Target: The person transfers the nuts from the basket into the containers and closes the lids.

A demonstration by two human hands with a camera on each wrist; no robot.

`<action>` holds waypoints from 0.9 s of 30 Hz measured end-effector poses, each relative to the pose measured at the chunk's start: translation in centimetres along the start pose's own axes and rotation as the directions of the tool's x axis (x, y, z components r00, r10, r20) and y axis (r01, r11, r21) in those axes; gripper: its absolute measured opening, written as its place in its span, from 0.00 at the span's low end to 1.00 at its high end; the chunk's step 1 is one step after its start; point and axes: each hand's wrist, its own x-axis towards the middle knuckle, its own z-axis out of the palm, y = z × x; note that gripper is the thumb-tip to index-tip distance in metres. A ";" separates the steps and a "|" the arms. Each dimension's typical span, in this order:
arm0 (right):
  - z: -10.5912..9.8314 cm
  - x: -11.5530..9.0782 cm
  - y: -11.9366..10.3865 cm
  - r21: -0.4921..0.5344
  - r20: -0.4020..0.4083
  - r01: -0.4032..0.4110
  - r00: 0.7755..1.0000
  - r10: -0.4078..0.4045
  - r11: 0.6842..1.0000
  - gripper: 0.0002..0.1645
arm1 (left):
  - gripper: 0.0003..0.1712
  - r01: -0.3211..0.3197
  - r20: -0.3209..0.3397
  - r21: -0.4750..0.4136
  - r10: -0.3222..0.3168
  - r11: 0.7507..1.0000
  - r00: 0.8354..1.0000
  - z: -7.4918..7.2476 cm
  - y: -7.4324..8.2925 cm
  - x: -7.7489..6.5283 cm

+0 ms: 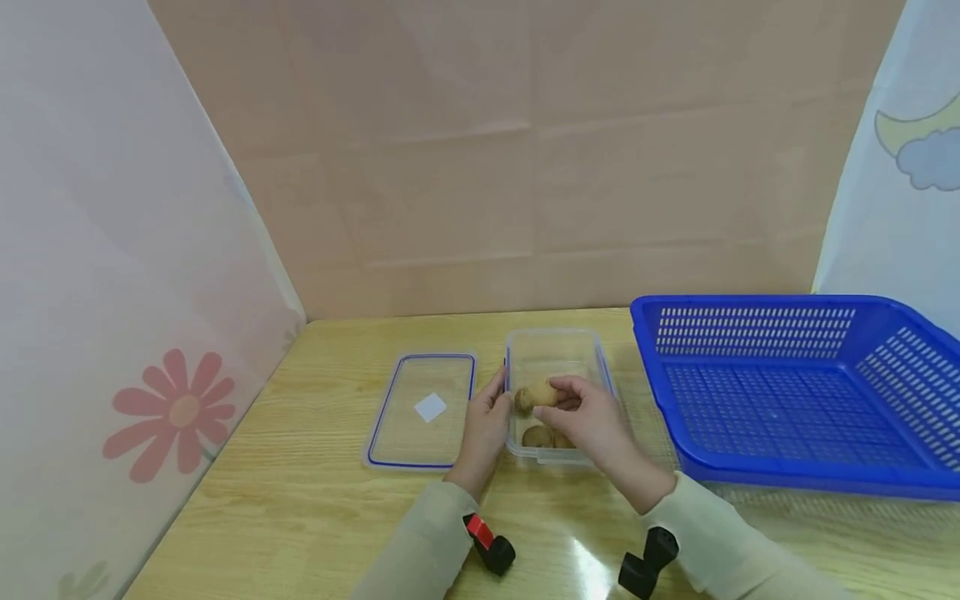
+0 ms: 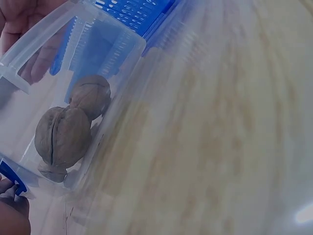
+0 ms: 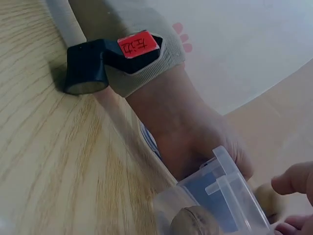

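Note:
A clear plastic food container (image 1: pixel 555 337) stands uncovered on the table with several walnuts inside. Two brown walnuts (image 2: pixel 63 137) show through its near end in the left wrist view. My left hand (image 1: pixel 483 429) grips the container's left side, thumb by the rim. Over the container, my right hand (image 1: pixel 592 417) pinches a pale tan walnut (image 1: pixel 543 392) between thumb and fingers; this walnut (image 3: pixel 268 198) is blurred in the right wrist view. A darker walnut (image 1: pixel 522 402) lies just left of it. The right hand partly hides the walnuts at the near end.
Left of the container lies its clear lid (image 1: pixel 390 417) with a blue seal and a white label (image 1: pixel 431 407). A large blue plastic basket (image 1: pixel 757 471) stands to the right. A beige cloth wall rises behind the wooden table (image 1: pixel 300 500).

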 end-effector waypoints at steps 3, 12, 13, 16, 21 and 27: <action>0.1 0.0 -0.1 0.032 -0.038 -0.009 0.999 0.010 0.999 0.30 | 0.28 -0.011 0.000 -0.005 0.011 1.000 1.000 -0.1 -0.2 0.2; 0.0 -0.1 0.0 0.090 -0.074 0.010 0.997 -0.003 0.996 0.26 | 0.29 -0.005 0.013 -0.033 0.005 0.999 1.000 0.0 -0.2 0.3; 0.0 -0.2 0.0 0.087 -0.072 0.011 0.997 -0.005 0.996 0.25 | 0.29 0.001 0.013 -0.037 -0.001 0.999 1.000 0.0 -0.2 0.3; -0.1 -0.1 0.0 0.063 -0.071 0.017 0.997 -0.012 0.998 0.26 | 0.29 0.027 0.021 -0.030 -0.027 0.999 0.999 -0.2 0.0 0.5; 0.1 -0.2 -0.2 0.055 -0.082 0.072 0.994 -0.068 0.996 0.27 | 0.29 0.000 0.074 -0.021 0.001 1.000 0.997 -2.1 1.0 0.4; 1.5 -1.5 -0.7 0.108 -0.066 0.323 0.946 -0.317 0.940 0.30 | 0.35 -0.165 0.188 0.066 0.150 0.984 0.971 -7.7 3.4 -0.4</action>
